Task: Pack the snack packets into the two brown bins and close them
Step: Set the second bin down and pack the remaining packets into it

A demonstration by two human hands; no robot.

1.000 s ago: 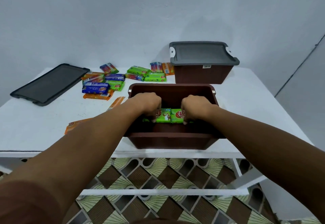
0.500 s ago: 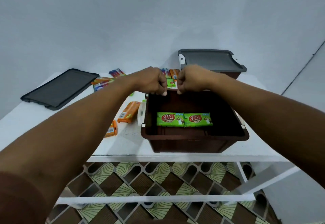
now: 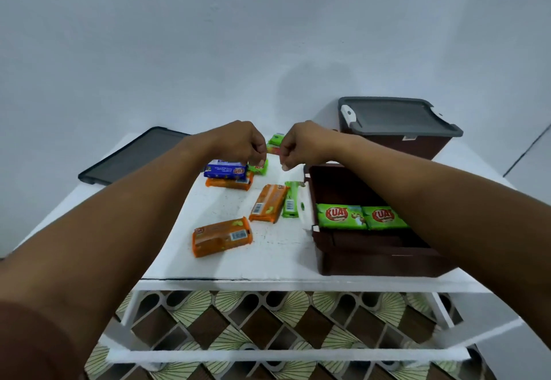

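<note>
left hand [image 3: 238,144] and right hand [image 3: 304,145] hover side by side over the far middle of the white table [image 3: 277,263], fingers curled downward. whether either pinches a packet cannot be told.

the open brown bin [image 3: 372,257] sits at the near right edge, with two green packets [image 3: 341,215] along its near wall. the second brown bin [image 3: 417,148], lidded, stands at the far right corner. the loose lid [image 3: 131,155] lies at the far left corner.

loose packets lie left of the open bin: a blue packet [image 3: 225,169] just under the left hand, orange packets [image 3: 220,236] nearer the front, and a green packet [image 3: 291,199] on edge beside the bin's left wall.

risks: the right forearm crosses above the open bin, so a low return could knock its rim and push it over the near edge. a hasty grab could scatter the overlapping packets.

room: the bin floor behind the two packets shows bare.
</note>
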